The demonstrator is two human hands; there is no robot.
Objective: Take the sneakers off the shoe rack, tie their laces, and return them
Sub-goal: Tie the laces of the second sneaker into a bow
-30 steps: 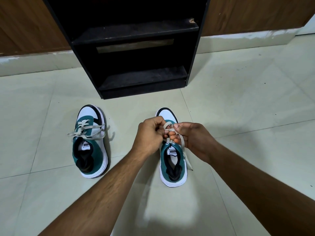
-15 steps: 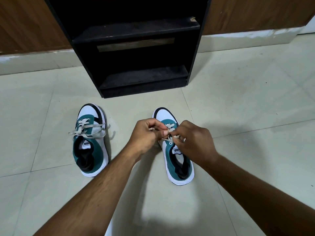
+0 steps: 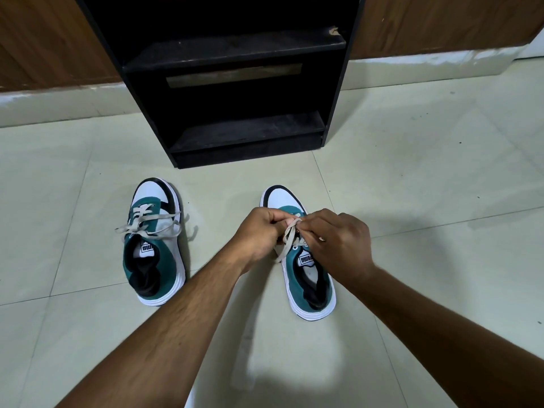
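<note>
Two teal, white and black sneakers stand on the tiled floor in front of a black shoe rack (image 3: 235,83). The left sneaker (image 3: 154,245) has its beige laces tied in a loose bow. Over the right sneaker (image 3: 306,269) both hands meet above the tongue. My left hand (image 3: 259,237) pinches one part of the beige lace (image 3: 290,235); my right hand (image 3: 338,242) pinches another part beside it. The fingers hide the knot. A lace end hangs down toward the sneaker's left side.
The rack's two visible shelves hold nothing. Behind it run a pale skirting (image 3: 435,61) and brown wood panelling (image 3: 44,39). Pale floor tiles (image 3: 426,172) spread on all sides of the sneakers.
The right sneaker's heel has swung to the right. Both hands have closed in over its laces, the right hand turning palm-down. The left sneaker has not moved.
</note>
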